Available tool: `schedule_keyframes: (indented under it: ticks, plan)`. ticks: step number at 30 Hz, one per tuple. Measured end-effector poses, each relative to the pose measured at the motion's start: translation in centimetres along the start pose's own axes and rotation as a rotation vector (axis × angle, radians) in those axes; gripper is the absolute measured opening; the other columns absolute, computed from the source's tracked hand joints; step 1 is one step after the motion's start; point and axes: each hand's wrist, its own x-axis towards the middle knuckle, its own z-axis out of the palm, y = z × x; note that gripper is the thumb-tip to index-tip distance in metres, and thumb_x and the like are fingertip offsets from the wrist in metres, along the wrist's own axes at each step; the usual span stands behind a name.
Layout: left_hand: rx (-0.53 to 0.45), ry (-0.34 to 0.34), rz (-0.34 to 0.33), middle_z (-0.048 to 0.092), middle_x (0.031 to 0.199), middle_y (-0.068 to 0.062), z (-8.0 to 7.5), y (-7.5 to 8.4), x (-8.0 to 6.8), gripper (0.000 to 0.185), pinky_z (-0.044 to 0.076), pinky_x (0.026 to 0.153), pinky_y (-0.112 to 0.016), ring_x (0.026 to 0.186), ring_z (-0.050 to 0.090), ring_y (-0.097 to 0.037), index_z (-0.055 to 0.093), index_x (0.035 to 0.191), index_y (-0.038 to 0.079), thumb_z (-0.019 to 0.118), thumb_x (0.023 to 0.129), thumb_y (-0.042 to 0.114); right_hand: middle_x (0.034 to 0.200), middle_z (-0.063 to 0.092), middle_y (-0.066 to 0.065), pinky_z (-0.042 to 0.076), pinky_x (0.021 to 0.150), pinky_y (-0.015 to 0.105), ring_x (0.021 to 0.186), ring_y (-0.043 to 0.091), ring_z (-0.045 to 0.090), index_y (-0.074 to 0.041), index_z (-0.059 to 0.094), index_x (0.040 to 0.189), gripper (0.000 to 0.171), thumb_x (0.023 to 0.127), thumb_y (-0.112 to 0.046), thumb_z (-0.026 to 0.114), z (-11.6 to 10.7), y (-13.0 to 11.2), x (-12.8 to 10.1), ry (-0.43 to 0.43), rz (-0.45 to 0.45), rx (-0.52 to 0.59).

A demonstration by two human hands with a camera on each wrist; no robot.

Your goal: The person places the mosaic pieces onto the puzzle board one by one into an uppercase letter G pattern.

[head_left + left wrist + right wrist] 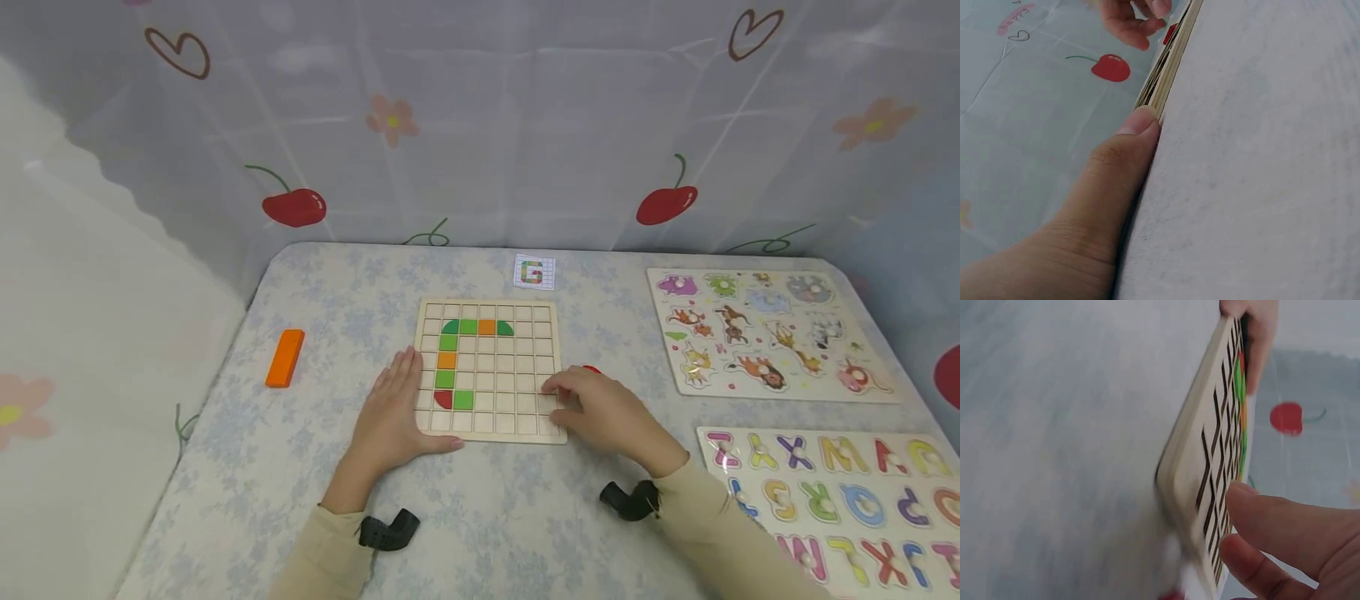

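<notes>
A square wooden grid board [505, 362] lies on the table, with green, orange and red tiles [447, 360] set in a bent line along its upper and left cells. My left hand [390, 412] rests against its left side, fingers straight, thumb along the front edge. Over the board's right edge is my right hand [603, 412], its fingers loosely bent. In the right wrist view, the thumb [1285, 528] and a finger are close to the grid, with nothing visible between them. A red piece [592, 368] shows partly behind the right hand, mostly hidden.
Behind the board lies a small card [534, 272] with a coloured G-shaped pattern. An orange block [285, 358] is at the left. On the right are an animal puzzle board [776, 333] and a letter puzzle board [832, 500]. A printed curtain [480, 183] hangs behind the table.
</notes>
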Motion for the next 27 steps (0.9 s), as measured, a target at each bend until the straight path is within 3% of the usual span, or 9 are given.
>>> schedule_keyframes:
  ticks: [7, 15, 27]
  plan:
    - [-0.007, 0.0, -0.001, 0.004, 0.168, -0.008, 0.1, -0.1, 0.0, 0.146, 0.011, 0.127, -0.048, 0.157, 0.002, -0.024, 0.007, 0.16, 0.006, 0.068, 0.056, 0.089, 0.098, 0.065, -0.002, 0.05, 0.074, 0.033, 0.087, 0.015, 0.059, -0.015, 0.069, 0.108, 0.028, 0.084, -0.023, 0.08, -2.4, 3.4, -2.4, 0.002, 0.084, -0.042]
    - [-0.006, 0.005, -0.003, 0.005, 0.168, -0.008, 0.0, -0.1, 0.0, 0.145, 0.012, 0.127, -0.049, 0.157, 0.002, -0.025, 0.007, 0.16, 0.006, 0.071, 0.057, 0.086, 0.094, 0.064, -0.003, 0.049, 0.073, 0.033, 0.085, 0.016, 0.058, -0.017, 0.07, 0.099, 0.021, 0.083, -0.026, 0.08, -2.5, 4.9, -3.3, 0.01, 0.145, -0.077]
    - [-0.014, 0.004, -0.005, 0.005, 0.168, -0.008, 0.0, 0.0, 0.0, 0.146, 0.012, 0.127, -0.049, 0.157, 0.003, -0.025, 0.007, 0.16, 0.006, 0.072, 0.056, 0.085, 0.088, 0.063, -0.004, 0.044, 0.068, 0.028, 0.077, 0.015, 0.053, -0.02, 0.062, 0.093, 0.017, 0.086, -0.016, 0.077, -2.8, 5.6, -3.0, -0.022, 0.099, 0.075]
